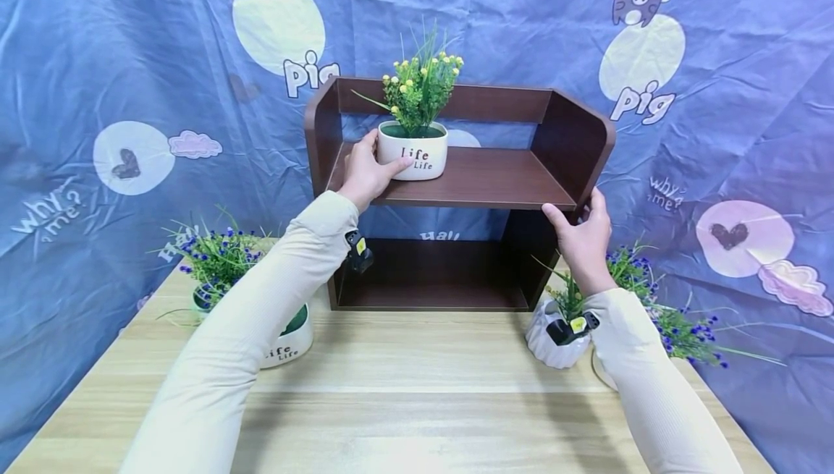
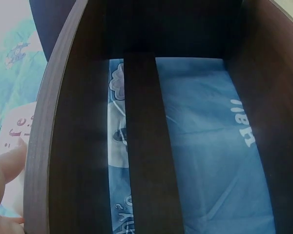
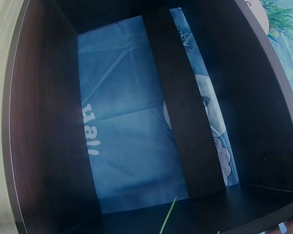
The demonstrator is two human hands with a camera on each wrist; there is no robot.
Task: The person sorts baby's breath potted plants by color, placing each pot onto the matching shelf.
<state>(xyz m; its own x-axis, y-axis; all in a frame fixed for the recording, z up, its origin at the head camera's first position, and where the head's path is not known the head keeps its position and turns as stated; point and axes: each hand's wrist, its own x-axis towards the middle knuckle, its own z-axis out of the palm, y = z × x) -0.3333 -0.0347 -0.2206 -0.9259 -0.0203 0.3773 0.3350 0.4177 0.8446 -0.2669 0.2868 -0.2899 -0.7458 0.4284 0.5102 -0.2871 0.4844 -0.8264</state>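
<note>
A dark brown two-tier shelf (image 1: 482,177) stands on the wooden table. On its upper board sits a white oval flowerpot (image 1: 430,147) lettered "Life", holding green grass and small yellow flowers (image 1: 420,87). My left hand (image 1: 371,172) grips the pot's left end, thumb across its front. At the shelf's right side, my right hand (image 1: 586,239) holds the side panel, thumb on the upper board's front edge and fingers round the outside. In the left wrist view, the thumb (image 2: 10,163) touches the pot's lettering. The right wrist view mostly shows the shelf's lower compartment (image 3: 44,122).
On the table's left are a purple-flowered plant (image 1: 218,260) and a white "Life" pot (image 1: 293,344), partly behind my sleeve. A ribbed white pot (image 1: 554,344) and more purple flowers (image 1: 691,333) stand at the right. Blue printed cloth (image 1: 495,18) hangs behind.
</note>
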